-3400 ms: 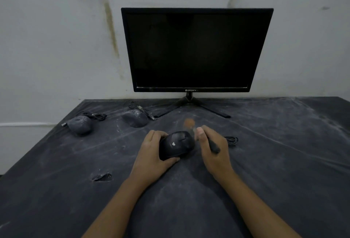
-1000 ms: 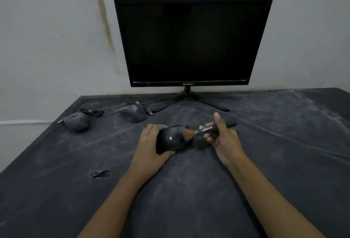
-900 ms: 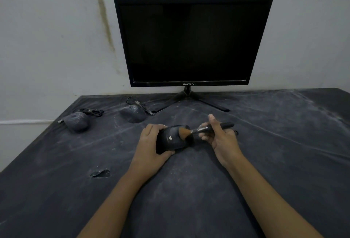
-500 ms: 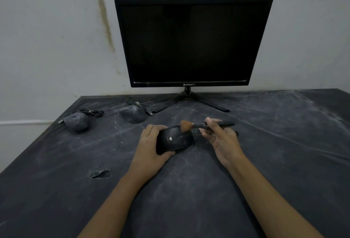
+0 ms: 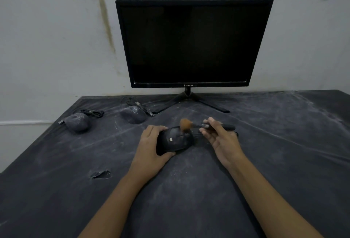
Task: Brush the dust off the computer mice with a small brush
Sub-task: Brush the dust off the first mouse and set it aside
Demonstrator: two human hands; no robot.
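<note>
We see the brush (image 5: 204,125) in the right hand (image 5: 221,141) turned from handle-toward-us to lying sideways, and its bristles (image 5: 185,124), a second ago pressed to the right end of the mouse (image 5: 174,141), now risen, blurred, at its far top edge

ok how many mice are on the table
3: the mouse in the left hand, mid-table; a dusty mouse by the monitor stand; another dusty mouse near the left edge.

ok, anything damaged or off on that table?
The cloth has what looks like a small tear at front left, and white dust streaks it. The left mouse and middle mouse are caked grey.
</note>
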